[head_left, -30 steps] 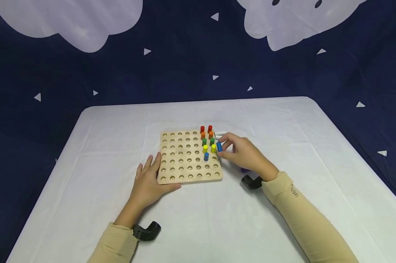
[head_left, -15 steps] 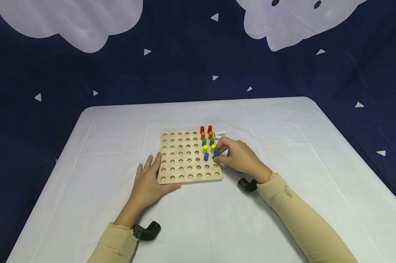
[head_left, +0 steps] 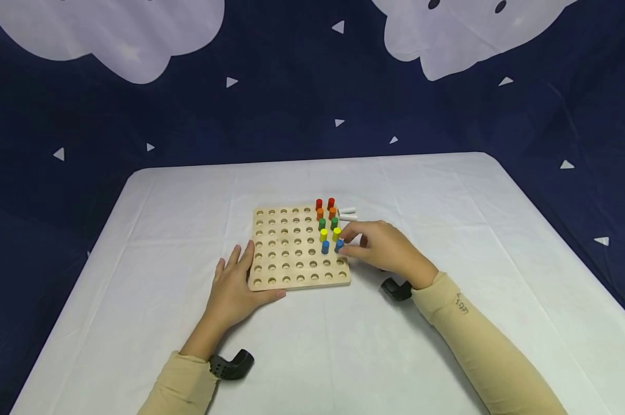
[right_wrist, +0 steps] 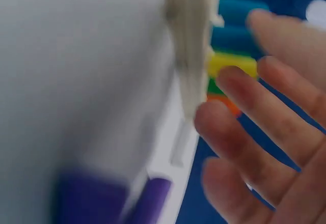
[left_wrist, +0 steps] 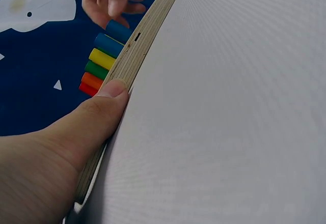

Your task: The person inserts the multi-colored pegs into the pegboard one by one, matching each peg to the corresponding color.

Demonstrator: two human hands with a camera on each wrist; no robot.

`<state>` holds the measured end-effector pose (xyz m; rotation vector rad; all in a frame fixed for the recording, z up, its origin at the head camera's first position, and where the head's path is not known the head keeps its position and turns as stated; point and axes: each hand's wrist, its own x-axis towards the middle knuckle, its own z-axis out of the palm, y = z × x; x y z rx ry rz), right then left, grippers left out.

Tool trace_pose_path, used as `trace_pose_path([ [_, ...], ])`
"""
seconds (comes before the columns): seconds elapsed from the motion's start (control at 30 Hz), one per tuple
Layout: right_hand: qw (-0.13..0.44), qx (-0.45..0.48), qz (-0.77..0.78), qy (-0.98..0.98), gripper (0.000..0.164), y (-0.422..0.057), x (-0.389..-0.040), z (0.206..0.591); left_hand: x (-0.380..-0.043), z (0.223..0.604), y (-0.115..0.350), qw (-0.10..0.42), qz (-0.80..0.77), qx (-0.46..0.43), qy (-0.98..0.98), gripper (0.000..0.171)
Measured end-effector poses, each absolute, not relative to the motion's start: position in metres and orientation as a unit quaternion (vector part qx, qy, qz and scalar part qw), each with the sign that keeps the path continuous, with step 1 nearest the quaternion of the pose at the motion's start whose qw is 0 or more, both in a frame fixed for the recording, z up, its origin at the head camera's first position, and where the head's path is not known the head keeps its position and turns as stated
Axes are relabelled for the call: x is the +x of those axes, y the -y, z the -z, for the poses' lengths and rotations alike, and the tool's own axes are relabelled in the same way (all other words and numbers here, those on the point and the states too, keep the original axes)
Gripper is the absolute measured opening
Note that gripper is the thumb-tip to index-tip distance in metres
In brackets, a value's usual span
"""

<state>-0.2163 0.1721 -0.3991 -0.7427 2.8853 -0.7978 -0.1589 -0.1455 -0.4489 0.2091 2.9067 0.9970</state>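
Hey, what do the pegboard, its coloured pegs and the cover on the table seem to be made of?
Square tan wooden pegboard: likely plywood, smooth and matt; thin stripes run along its edge in the left wrist view. Brightly coloured cylindrical pegs: smooth, evenly coloured, perhaps painted wood, though plastic is possible. White cloth table cover: probably fabric, matt, judging by its fold creases.

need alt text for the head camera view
A person's right hand is at a blue peg standing in a wooden pegboard while the left hand touches the board's near-left corner. Coloured pegs stand in pairs in its two right columns: red, orange, green, yellow, blue. Two white pegs lie at its right edge.
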Motion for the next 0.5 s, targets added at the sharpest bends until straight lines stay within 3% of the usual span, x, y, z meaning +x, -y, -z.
trace_pose_path([
  [0.3,0.110,-0.265,0.209,-0.935,0.036,-0.221,-0.207,0.384,-0.158,0.447,0.146,0.035,-0.321,0.067,-0.944,0.127],
  [0.5,0.105,-0.269,0.120,-0.950,0.035,-0.231,-0.197,0.385,-0.158,0.446,0.146,0.035,-0.322,0.068,-0.944,0.127],
])
